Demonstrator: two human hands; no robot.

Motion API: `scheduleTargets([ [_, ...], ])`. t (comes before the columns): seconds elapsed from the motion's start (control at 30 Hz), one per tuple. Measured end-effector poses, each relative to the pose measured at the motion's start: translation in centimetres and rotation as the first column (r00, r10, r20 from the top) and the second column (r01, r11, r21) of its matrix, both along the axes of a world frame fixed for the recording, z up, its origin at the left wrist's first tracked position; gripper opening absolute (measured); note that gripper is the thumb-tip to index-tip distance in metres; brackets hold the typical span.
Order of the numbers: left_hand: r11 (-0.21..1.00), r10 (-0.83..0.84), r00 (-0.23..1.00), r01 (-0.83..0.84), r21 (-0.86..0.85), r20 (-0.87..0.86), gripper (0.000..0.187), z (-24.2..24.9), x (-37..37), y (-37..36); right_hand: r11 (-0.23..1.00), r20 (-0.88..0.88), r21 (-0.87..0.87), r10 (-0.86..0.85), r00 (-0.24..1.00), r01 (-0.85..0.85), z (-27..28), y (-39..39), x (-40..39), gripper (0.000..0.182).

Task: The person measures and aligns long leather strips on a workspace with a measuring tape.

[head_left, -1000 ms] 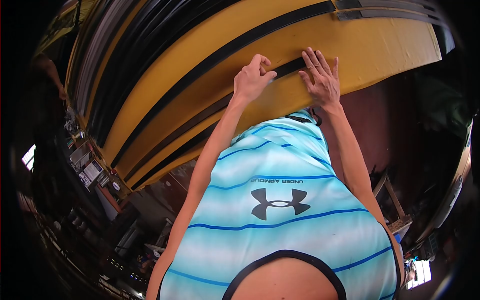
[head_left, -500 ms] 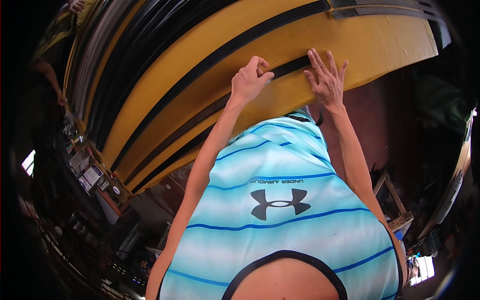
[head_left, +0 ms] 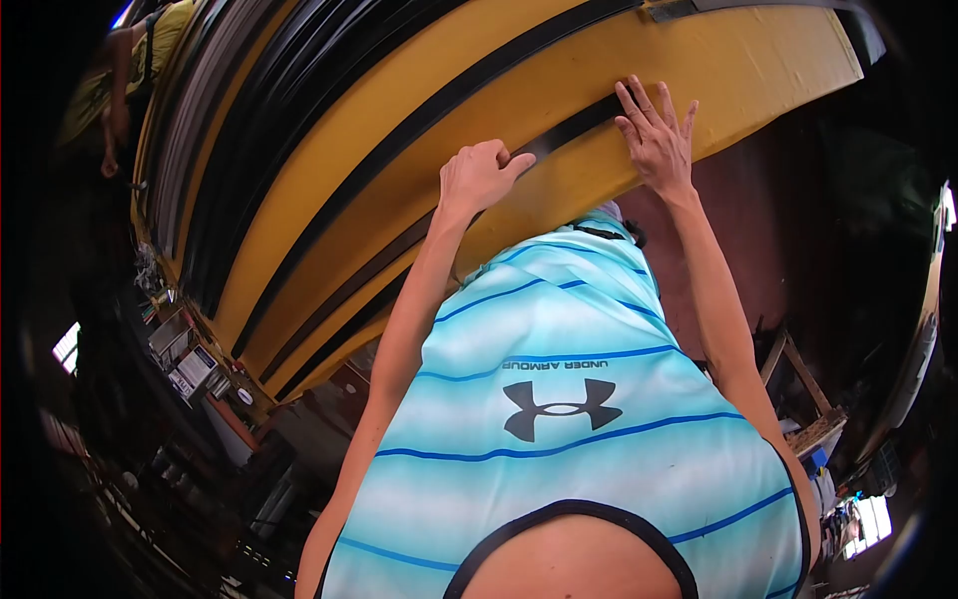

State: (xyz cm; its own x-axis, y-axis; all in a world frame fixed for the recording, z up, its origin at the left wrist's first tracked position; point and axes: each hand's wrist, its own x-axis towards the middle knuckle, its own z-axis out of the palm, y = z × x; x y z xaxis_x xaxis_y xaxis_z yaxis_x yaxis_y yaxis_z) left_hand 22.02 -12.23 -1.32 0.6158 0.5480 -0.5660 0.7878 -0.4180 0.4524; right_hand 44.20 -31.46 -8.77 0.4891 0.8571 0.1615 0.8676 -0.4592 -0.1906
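A wide yellow table [head_left: 763,65] held long black strips [head_left: 574,128] with gaps between them. More black strips [head_left: 299,112] lay bunched together, and grey strips [head_left: 210,90] lay beside those.

Deep shadow at the sides, bright shirt [head_left: 559,469], glaring white patch [head_left: 868,527] lower right — fisheye bowing, black rounded edges.

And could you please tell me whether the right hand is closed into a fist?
No, the right hand is open, with its fingers spread apart over the yellow surface.
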Motion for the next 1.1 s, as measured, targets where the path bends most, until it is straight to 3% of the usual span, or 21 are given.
scheduleTargets([
  [0.13, 0.997, -0.048, 0.999, 0.047, -0.057, -0.020, 0.043, 0.5, -0.6, 0.7, 0.998, -0.015, 0.061, 0.005, 1.000, -0.004, -0.3, 0.1, 0.0, 0.054],
  [0.2, 0.960, 0.086, 0.995, -0.071, -0.270, 0.043, 0.039, 0.1, -0.9, 1.1, 0.997, 0.014, 0.079, -0.023, 1.000, 0.022, -0.5, 0.2, -0.2, 0.054],
  [0.3, 0.927, 0.180, 0.982, -0.152, -0.343, 0.050, 0.036, -0.3, -1.3, 1.2, 0.994, -0.001, 0.094, -0.055, 0.998, 0.055, -0.7, 0.3, -0.4, 0.052],
  [0.43, 0.923, 0.208, 0.977, -0.177, -0.341, 0.055, 0.036, -1.1, -1.4, 0.9, 0.992, -0.028, 0.083, -0.093, 0.995, 0.095, 0.1, 0.6, -0.9, 0.050],
  [0.53, 0.947, 0.176, 0.974, -0.128, -0.296, 0.142, 0.035, -2.0, -1.4, 0.7, 0.986, 0.083, 0.114, -0.129, 0.988, 0.119, 0.9, 1.1, -1.2, 0.043],
  [0.6, 0.953, 0.177, 0.964, -0.117, -0.279, 0.201, 0.035, -2.8, -1.6, 0.5, 0.963, -0.060, 0.271, 0.010, 0.998, 0.006, 2.0, 1.7, -1.6, 0.031],
  [0.63, 0.952, 0.177, 0.963, -0.116, -0.284, 0.201, 0.035, -2.9, -1.5, 0.5, 0.964, -0.059, 0.266, 0.010, 0.998, 0.006, 2.6, 2.1, -2.0, 0.031],
  [0.7, 0.963, 0.145, 0.969, -0.092, -0.253, 0.199, 0.036, -3.0, -1.5, 0.4, 0.950, -0.316, 0.311, 0.107, 0.943, -0.004, 3.9, 3.4, -3.6, 0.021],
  [0.73, 0.962, 0.146, 0.969, -0.091, -0.259, 0.201, 0.036, -3.0, -1.6, 0.5, 0.953, -0.356, 0.302, 0.126, 0.926, -0.013, 4.3, 3.9, -4.1, 0.020],
  [1.0, 0.969, 0.031, 1.000, -0.030, -0.245, -0.003, 0.041, -0.4, -2.1, 1.0, 0.972, -0.299, 0.219, 0.146, 0.943, -0.081, 3.0, 4.0, -2.9, 0.026],
  [1.1, 0.956, 0.058, 0.998, -0.055, -0.289, 0.002, 0.042, 0.1, -2.7, 1.4, 0.980, -0.279, 0.175, 0.137, 0.951, -0.090, 3.6, 4.1, -2.7, 0.027],
])
